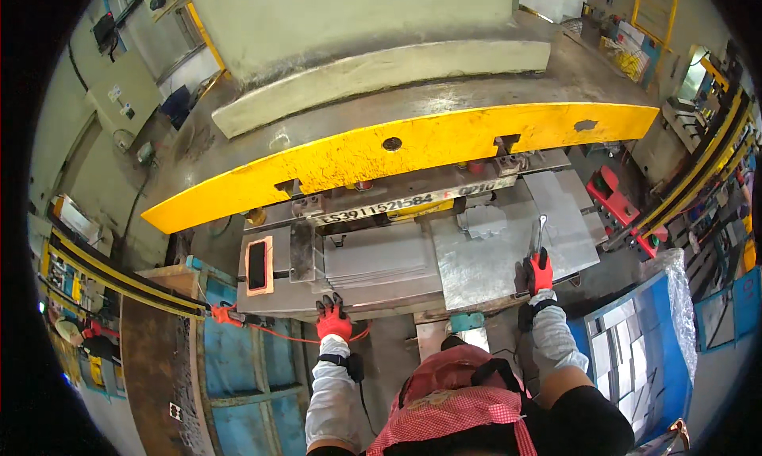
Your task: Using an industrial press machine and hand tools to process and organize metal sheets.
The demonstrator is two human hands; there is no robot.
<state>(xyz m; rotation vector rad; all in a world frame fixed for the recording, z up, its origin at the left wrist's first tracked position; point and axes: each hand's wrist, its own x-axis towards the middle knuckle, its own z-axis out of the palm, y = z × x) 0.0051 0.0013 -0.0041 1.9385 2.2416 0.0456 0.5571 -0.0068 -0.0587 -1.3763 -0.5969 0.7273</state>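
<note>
My left hand, in a red glove with dark fingertips, rests at the front edge of the press bed. Its fingers are apart and hold nothing, just below a stack of thin grey metal sheets. In my right hand, gloved the same way, is a metal wrench, its ring end pointing away from me. Under the wrench and right hand lies a broad flat metal plate with an irregular lighter patch near its back. A dark metal block stands left of the sheets.
A phone-like device in an orange case lies at the bed's left. The yellow press beam spans overhead. A red control stand is at right. A blue bin holds metal pieces; a blue frame stands left. A red cable hangs nearby.
</note>
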